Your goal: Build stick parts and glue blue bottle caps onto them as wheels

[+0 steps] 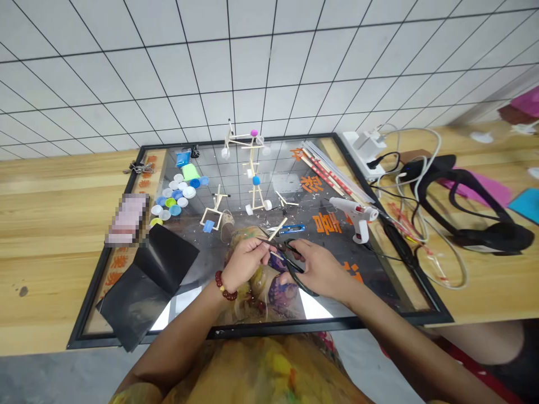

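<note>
My left hand [245,262] pinches a short pale wooden stick [278,228] near the front middle of the glass board. In my right hand [318,268] are black-handled scissors [295,265], whose blades meet the stick area by my left fingertips. Just beyond the hands lies a blue cutter [292,229]. Small stick frames stand farther back: one with white wheels and a blue cap [256,180], one with a blue square [208,226]. Whether the blades touch the stick is too small to tell.
Bottle caps [174,210], a phone [127,220] and black sheets [143,292] lie left. Right are a glue gun [356,216], a bundle of sticks [332,171], a power strip [362,154], cables and a black headset strap [471,241]. A tiled wall [252,67] rises behind.
</note>
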Motion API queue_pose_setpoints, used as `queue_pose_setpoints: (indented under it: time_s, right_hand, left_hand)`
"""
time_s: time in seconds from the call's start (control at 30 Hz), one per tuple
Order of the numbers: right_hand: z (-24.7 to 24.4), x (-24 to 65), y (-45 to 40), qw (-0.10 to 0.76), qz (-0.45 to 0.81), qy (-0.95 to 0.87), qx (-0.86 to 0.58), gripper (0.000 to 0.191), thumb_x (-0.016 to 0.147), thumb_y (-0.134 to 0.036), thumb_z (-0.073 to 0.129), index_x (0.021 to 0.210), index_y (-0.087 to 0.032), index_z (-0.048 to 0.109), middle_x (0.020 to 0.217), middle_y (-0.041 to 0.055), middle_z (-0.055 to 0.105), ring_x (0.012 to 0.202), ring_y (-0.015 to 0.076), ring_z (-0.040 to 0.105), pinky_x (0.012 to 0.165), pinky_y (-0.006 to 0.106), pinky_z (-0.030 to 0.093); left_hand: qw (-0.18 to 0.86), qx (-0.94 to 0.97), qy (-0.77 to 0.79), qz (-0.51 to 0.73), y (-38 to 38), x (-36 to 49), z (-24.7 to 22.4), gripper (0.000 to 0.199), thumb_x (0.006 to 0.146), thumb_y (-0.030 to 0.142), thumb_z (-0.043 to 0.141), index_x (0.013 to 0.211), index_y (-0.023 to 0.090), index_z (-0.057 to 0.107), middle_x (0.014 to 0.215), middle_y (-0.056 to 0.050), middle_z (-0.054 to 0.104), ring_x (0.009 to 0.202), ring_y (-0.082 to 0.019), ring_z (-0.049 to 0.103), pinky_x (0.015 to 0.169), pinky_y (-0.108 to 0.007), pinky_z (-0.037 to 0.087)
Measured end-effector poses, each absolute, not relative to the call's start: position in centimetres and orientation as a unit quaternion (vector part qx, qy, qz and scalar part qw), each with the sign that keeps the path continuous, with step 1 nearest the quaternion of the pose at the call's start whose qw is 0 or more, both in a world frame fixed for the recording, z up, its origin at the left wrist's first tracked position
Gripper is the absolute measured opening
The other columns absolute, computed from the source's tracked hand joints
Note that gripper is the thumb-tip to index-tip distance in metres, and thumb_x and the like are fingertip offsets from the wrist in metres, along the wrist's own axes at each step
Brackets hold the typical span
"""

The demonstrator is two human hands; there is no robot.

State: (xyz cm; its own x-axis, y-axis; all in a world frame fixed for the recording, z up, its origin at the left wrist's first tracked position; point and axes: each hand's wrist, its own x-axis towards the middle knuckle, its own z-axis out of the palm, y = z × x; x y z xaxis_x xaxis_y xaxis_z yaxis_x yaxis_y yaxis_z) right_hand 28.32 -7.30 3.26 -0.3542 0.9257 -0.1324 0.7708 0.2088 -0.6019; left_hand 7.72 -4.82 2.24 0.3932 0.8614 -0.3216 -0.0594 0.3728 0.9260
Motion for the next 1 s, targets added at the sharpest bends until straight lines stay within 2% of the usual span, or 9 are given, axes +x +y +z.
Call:
queue_pose_setpoints:
  time_s: [0.17, 0.33, 0.57, 0.6, 0.7, 0.77, 0.87, 1.0]
  right_hand:
    - [3.1, 28.1, -7.5, 0.107, 0.304, -0.767, -0.556, 0.051, 0.08, -0.071, 0.062, 0.086, -0.022, 0.052, 0.081, 0.0053, 0.061, 0.074, 0.0221, 0.056, 0.067, 0.034, 0.041]
    - [3.3, 28.0, -7.6, 0.086, 0.29, -0.782, -0.544, 0.048, 0.083, -0.067, 0.062, 0.092, -0.021, 0.052, 0.088, 0.008, 0.063, 0.084, 0.0265, 0.06, 0.072, 0.035, 0.042]
    - [4.0, 27.8, -7.7, 0.057, 0.283, -0.779, -0.556, 0.045, 0.085, -0.065, 0.059, 0.092, -0.021, 0.053, 0.088, 0.008, 0.063, 0.083, 0.0262, 0.061, 0.071, 0.036, 0.043]
    - [4.0, 27.9, -7.7, 0.053, 0.274, -0.779, -0.562, 0.045, 0.085, -0.064, 0.059, 0.093, -0.02, 0.054, 0.09, 0.0087, 0.064, 0.084, 0.0268, 0.062, 0.072, 0.036, 0.043]
    - [4.0, 28.8, -7.8, 0.051, 0.249, -0.77, -0.585, 0.046, 0.082, -0.063, 0.064, 0.097, -0.02, 0.058, 0.096, 0.0103, 0.065, 0.089, 0.0281, 0.064, 0.075, 0.037, 0.045]
    - [3.6, 29.5, -8.0, 0.061, 0.243, -0.76, -0.599, 0.047, 0.081, -0.062, 0.065, 0.103, -0.02, 0.06, 0.1, 0.0103, 0.066, 0.091, 0.0283, 0.065, 0.076, 0.037, 0.047]
    - [2.9, 30.3, -8.4, 0.074, 0.235, -0.749, -0.616, 0.052, 0.08, -0.062, 0.065, 0.11, -0.02, 0.061, 0.103, 0.0112, 0.067, 0.094, 0.0295, 0.067, 0.078, 0.038, 0.049]
    - [2.1, 30.3, -8.8, 0.087, 0.217, -0.751, -0.617, 0.056, 0.08, -0.063, 0.064, 0.112, -0.017, 0.063, 0.104, 0.0134, 0.067, 0.094, 0.0313, 0.067, 0.079, 0.04, 0.051]
  left_hand:
    - [0.623, 0.536, 0.477, 0.313, -5.0, 7.7, 2.1, 0.032, 0.089, 0.04, 0.056, 0.068, 0.016, 0.062, 0.055, 0.002, 0.052, 0.054, -0.01, 0.043, 0.058, -0.025, 0.034]
    - [0.591, 0.579, 0.483, 0.288, -5.2, 7.9, 2.4, 0.033, 0.091, 0.031, 0.049, 0.063, 0.017, 0.059, 0.059, 0.0, 0.055, 0.059, -0.012, 0.048, 0.063, -0.026, 0.038]
    - [0.549, 0.618, 0.494, 0.271, -4.8, 7.0, 2.3, 0.03, 0.094, 0.026, 0.045, 0.074, 0.017, 0.065, 0.069, -0.003, 0.064, 0.067, -0.015, 0.057, 0.067, -0.027, 0.042]
    - [0.513, 0.657, 0.499, 0.236, -4.4, 6.5, 2.6, 0.028, 0.094, 0.023, 0.045, 0.075, 0.018, 0.066, 0.072, -0.003, 0.065, 0.069, -0.016, 0.058, 0.069, -0.028, 0.042]
    - [0.264, 0.76, 0.569, 0.171, -3.0, 5.0, 3.6, 0.028, 0.096, 0.021, 0.043, 0.085, 0.018, 0.069, 0.087, -0.008, 0.068, 0.085, -0.023, 0.061, 0.076, -0.033, 0.043]
    - [0.153, 0.787, 0.588, 0.106, -2.2, 4.8, 3.9, 0.03, 0.097, 0.017, 0.04, 0.093, 0.018, 0.07, 0.094, -0.011, 0.069, 0.095, -0.027, 0.062, 0.081, -0.036, 0.044]
    - [0.098, 0.801, 0.589, 0.034, -1.4, 5.8, 3.5, 0.031, 0.095, 0.01, 0.039, 0.102, 0.014, 0.069, 0.099, -0.014, 0.07, 0.1, -0.028, 0.062, 0.087, -0.038, 0.046]
    - [0.096, 0.804, 0.587, 0.002, -0.9, 7.3, 2.6, 0.03, 0.094, 0.008, 0.041, 0.107, 0.012, 0.067, 0.106, -0.015, 0.07, 0.104, -0.028, 0.062, 0.09, -0.038, 0.047]
